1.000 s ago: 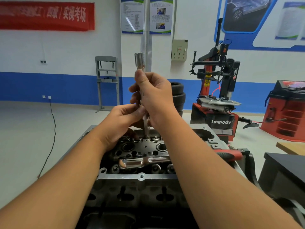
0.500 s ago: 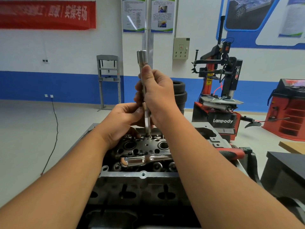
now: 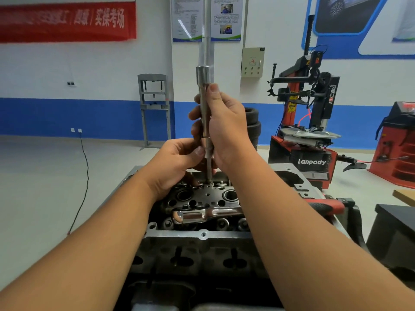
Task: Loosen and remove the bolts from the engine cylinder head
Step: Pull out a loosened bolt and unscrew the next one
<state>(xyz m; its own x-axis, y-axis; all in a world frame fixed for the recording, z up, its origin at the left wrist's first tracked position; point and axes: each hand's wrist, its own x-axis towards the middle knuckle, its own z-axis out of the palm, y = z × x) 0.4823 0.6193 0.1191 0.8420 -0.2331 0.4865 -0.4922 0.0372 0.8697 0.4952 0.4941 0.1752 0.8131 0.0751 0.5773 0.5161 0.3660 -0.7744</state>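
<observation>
- My right hand (image 3: 226,129) is wrapped around the upper part of a long socket extension bar (image 3: 205,122), thumb pointing up along it, holding it upright.
- My left hand (image 3: 179,162) pinches the thinner lower shaft of the same bar between thumb and fingers, just above the engine.
- The bar's lower end stands in a bolt hole near the far edge of the cylinder head (image 3: 202,198); I can't see the bolt itself under the tool.
- The wider socket end of the bar sticks out above my right thumb.
- The cylinder head sits right in front of me, between my forearms, dark and greasy with round openings on either side of the bar.
- A shiny ratchet wrench (image 3: 202,215) lies flat across the head, nearer to me than the bar.
- A red tyre changer (image 3: 307,131) stands behind on the right.
</observation>
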